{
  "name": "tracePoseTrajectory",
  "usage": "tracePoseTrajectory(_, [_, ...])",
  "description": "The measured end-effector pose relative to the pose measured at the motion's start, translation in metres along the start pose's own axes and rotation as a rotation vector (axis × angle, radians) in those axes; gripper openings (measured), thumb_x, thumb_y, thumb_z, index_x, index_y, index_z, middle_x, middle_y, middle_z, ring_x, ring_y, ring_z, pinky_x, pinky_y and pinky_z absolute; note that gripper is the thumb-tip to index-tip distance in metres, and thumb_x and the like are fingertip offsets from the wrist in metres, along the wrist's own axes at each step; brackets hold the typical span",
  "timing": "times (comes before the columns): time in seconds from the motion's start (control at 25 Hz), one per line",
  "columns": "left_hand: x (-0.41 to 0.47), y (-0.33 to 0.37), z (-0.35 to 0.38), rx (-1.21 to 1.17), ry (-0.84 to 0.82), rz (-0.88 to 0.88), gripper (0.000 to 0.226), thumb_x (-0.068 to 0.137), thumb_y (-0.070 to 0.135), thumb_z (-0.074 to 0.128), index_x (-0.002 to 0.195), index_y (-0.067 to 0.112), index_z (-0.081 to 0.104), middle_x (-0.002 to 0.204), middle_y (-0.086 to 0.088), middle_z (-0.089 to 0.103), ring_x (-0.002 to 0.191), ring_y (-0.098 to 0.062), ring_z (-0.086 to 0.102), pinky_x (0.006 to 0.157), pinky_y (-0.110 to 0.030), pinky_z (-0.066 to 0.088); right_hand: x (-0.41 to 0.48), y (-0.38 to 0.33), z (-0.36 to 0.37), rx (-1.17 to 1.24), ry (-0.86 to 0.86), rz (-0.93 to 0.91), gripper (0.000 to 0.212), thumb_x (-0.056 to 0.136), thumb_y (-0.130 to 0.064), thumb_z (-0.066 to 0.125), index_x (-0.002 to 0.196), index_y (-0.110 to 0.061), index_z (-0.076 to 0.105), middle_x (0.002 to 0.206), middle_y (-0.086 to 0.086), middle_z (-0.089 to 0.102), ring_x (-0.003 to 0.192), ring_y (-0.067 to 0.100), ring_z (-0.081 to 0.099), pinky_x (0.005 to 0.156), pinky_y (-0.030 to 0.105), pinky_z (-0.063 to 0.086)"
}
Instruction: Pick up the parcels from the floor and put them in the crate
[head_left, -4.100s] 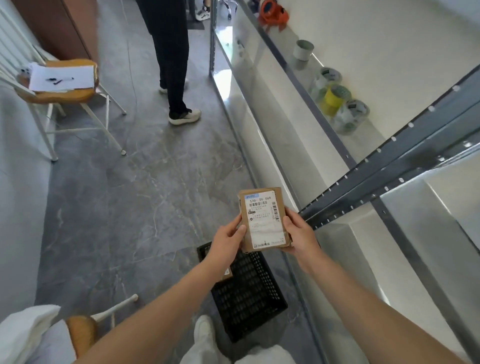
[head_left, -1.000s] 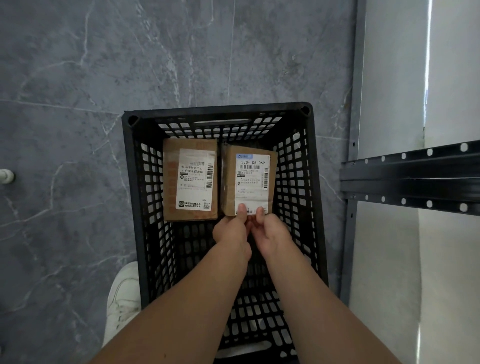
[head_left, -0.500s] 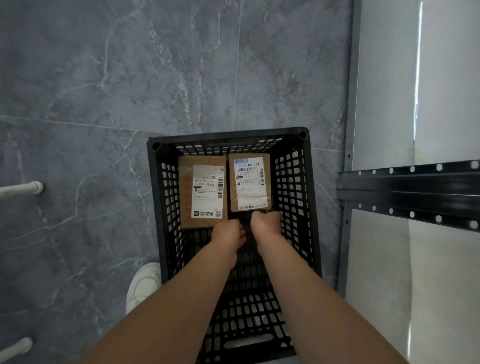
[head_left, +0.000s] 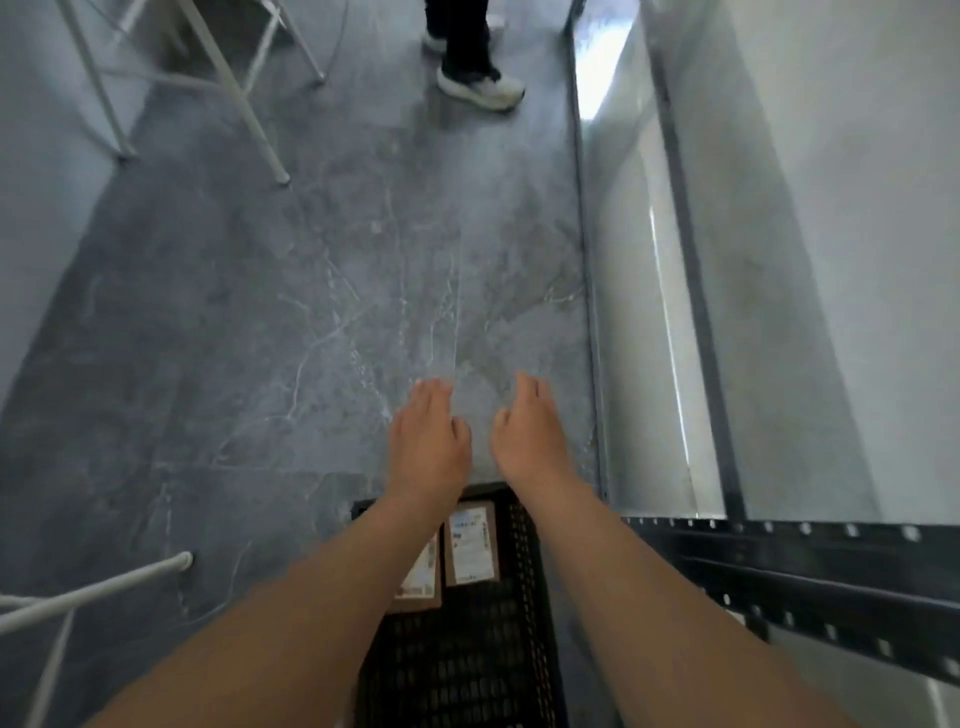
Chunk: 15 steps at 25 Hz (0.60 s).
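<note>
The black perforated crate (head_left: 467, 654) stands on the grey floor at the bottom centre. Two brown parcels with white labels lie flat inside it side by side: the right parcel (head_left: 471, 545) shows fully, the left parcel (head_left: 422, 577) is partly hidden by my left forearm. My left hand (head_left: 428, 441) and my right hand (head_left: 530, 431) are held out above the floor beyond the crate's far rim, fingers relaxed, holding nothing. No parcel is visible on the floor.
A metal shelf rack (head_left: 810, 566) with a black perforated rail runs along the right. White chair legs (head_left: 228, 88) stand at top left, another white chair frame (head_left: 93, 587) at lower left. A person's shoe (head_left: 480, 85) and dark trouser leg are at the top.
My hands have let go of the right parcel, leaving it in the crate, and have risen out past the crate's far rim. The view has tilted up from the crate toward the floor ahead.
</note>
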<state>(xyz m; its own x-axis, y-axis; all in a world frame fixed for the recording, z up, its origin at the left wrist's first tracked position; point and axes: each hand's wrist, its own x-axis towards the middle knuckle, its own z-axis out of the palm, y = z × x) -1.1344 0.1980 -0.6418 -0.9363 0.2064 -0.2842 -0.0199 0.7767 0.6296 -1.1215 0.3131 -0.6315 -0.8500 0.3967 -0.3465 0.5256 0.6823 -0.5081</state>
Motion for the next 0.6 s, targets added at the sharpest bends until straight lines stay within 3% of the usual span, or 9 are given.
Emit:
tracePoseTrajectory(0.12, [0.002, 0.104, -0.099, 0.15, 0.107, 0.159, 0.056, 0.102, 0.022, 0.034, 0.155, 0.015, 0.018, 0.163, 0.001, 0.012, 0.151, -0.013, 0.004, 0.122, -0.042, 0.001, -0.012, -0.063, -0.142, -0.19, 0.168, -0.171, 0.064, 0.099, -0.016, 0.042, 0.156, -0.008, 0.014, 0.162, 0.01, 0.016, 0.15, 0.023, 0.014, 0.122, 0.038, 0.013])
tracePoseTrajectory(0.28, [0.017, 0.231, -0.203, 0.266, 0.27, 0.467, 0.06, 0.101, 0.027, 0.031, 0.156, 0.018, 0.008, 0.164, 0.004, 0.002, 0.15, -0.009, -0.004, 0.12, -0.043, -0.007, -0.033, -0.117, -0.302, -0.342, 0.441, -0.25, 0.07, 0.1, -0.022, 0.039, 0.158, -0.013, 0.001, 0.166, 0.002, 0.002, 0.152, 0.016, -0.003, 0.123, 0.043, 0.0])
tracePoseTrajectory(0.44, [0.001, 0.334, -0.282, 0.279, 0.31, 0.774, 0.062, 0.1, 0.032, 0.027, 0.157, 0.018, 0.006, 0.164, 0.004, 0.0, 0.15, -0.009, -0.005, 0.121, -0.043, -0.004, -0.079, -0.158, -0.419, -0.475, 0.681, -0.088, 0.071, 0.102, -0.029, 0.037, 0.157, -0.01, -0.003, 0.166, 0.004, -0.006, 0.152, 0.017, -0.008, 0.122, 0.045, -0.003])
tracePoseTrajectory(0.6, [-0.034, 0.379, -0.339, 0.229, 0.249, 1.011, 0.064, 0.101, 0.032, 0.03, 0.157, 0.02, 0.001, 0.164, 0.006, -0.002, 0.15, -0.008, -0.008, 0.121, -0.041, -0.006, -0.138, -0.2, -0.486, -0.485, 0.847, 0.109, 0.073, 0.102, -0.035, 0.034, 0.157, -0.01, -0.007, 0.165, 0.005, -0.011, 0.152, 0.017, -0.012, 0.122, 0.046, -0.004])
